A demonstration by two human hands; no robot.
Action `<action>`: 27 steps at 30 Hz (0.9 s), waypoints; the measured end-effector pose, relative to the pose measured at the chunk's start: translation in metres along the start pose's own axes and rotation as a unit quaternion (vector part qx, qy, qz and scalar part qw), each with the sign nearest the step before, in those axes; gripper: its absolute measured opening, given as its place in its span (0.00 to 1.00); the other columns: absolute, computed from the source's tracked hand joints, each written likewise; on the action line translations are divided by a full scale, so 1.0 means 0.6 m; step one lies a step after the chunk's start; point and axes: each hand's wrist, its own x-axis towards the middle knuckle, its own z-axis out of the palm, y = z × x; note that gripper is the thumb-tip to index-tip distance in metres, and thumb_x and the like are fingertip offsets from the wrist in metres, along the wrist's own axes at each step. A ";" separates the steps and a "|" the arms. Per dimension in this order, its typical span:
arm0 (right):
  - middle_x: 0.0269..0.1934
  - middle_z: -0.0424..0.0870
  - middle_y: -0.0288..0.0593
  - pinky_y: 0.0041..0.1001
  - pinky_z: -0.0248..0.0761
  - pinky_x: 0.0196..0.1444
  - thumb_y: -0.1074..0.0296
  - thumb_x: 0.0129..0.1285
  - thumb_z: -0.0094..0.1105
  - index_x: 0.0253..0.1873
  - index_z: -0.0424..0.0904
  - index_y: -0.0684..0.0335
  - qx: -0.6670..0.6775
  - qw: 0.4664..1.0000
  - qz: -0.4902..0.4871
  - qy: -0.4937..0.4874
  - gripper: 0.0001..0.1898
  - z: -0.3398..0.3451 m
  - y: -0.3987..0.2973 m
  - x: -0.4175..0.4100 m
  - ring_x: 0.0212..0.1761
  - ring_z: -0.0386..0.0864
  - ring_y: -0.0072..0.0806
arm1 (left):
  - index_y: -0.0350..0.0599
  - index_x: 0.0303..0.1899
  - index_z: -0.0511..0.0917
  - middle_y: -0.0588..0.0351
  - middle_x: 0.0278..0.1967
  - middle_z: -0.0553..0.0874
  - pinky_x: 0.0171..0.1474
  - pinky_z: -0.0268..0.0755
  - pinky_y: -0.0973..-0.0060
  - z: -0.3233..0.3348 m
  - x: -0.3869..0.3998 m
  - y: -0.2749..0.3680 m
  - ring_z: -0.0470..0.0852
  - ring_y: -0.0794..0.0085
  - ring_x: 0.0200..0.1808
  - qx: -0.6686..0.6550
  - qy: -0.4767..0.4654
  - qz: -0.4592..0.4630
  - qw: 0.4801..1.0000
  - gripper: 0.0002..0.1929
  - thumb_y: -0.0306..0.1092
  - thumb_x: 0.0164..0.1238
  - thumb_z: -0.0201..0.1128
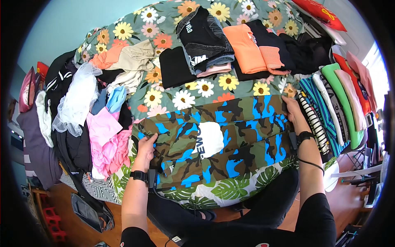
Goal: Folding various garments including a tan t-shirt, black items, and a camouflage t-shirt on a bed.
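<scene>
A camouflage garment [237,139] in brown, green, black and bright blue lies spread across the front of the bed. It has a white printed patch with dark lettering in its middle. My left hand [147,147] grips its left side, thumb on top and some fingers hidden beneath the cloth. At the far right corner, my right hand [290,108] pinches the edge of the same garment. Fold lines run lengthwise through the fabric. Both wrists wear black straps with small devices.
Beyond the garment are folded dark clothes [203,40] and an orange folded top [245,48]. A row of folded clothes [331,105] stands at the right. Loose pink clothing [105,139] and white tulle [77,98] are heaped at the left, on the flowered bedding [151,97].
</scene>
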 end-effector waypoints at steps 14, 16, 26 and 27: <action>0.31 0.83 0.36 0.26 0.65 0.23 0.66 0.70 0.58 0.43 0.81 0.64 -0.132 0.991 -0.034 -0.009 0.08 0.017 -0.015 -0.027 0.24 0.76 0.23 | 0.38 0.55 0.76 0.47 0.46 0.86 0.46 0.83 0.61 -0.113 -0.011 0.067 0.88 0.58 0.43 -0.045 -0.111 -0.127 0.985 0.13 0.35 0.79 0.52; 0.34 0.85 0.39 0.27 0.69 0.28 0.66 0.69 0.60 0.45 0.81 0.66 -0.114 0.992 -0.056 -0.002 0.09 0.036 -0.004 -0.029 0.28 0.79 0.25 | 0.35 0.55 0.75 0.48 0.46 0.86 0.47 0.83 0.61 -0.139 -0.017 0.006 0.87 0.59 0.43 0.015 -0.098 -0.072 0.992 0.15 0.35 0.75 0.59; 0.37 0.87 0.41 0.26 0.72 0.39 0.59 0.69 0.63 0.43 0.83 0.69 -0.110 0.989 -0.094 0.022 0.15 -0.022 0.038 0.026 0.35 0.81 0.24 | 0.35 0.49 0.79 0.55 0.46 0.87 0.51 0.78 0.72 -0.075 -0.167 -0.001 0.86 0.71 0.44 0.082 -0.118 0.027 0.989 0.16 0.26 0.61 0.73; 0.37 0.87 0.41 0.26 0.72 0.39 0.59 0.69 0.63 0.43 0.83 0.69 -0.109 0.990 -0.093 0.018 0.15 -0.009 0.037 0.021 0.35 0.81 0.24 | 0.34 0.48 0.80 0.55 0.46 0.87 0.51 0.78 0.72 -0.081 -0.181 0.007 0.85 0.72 0.43 0.150 -0.159 0.034 0.975 0.16 0.24 0.59 0.74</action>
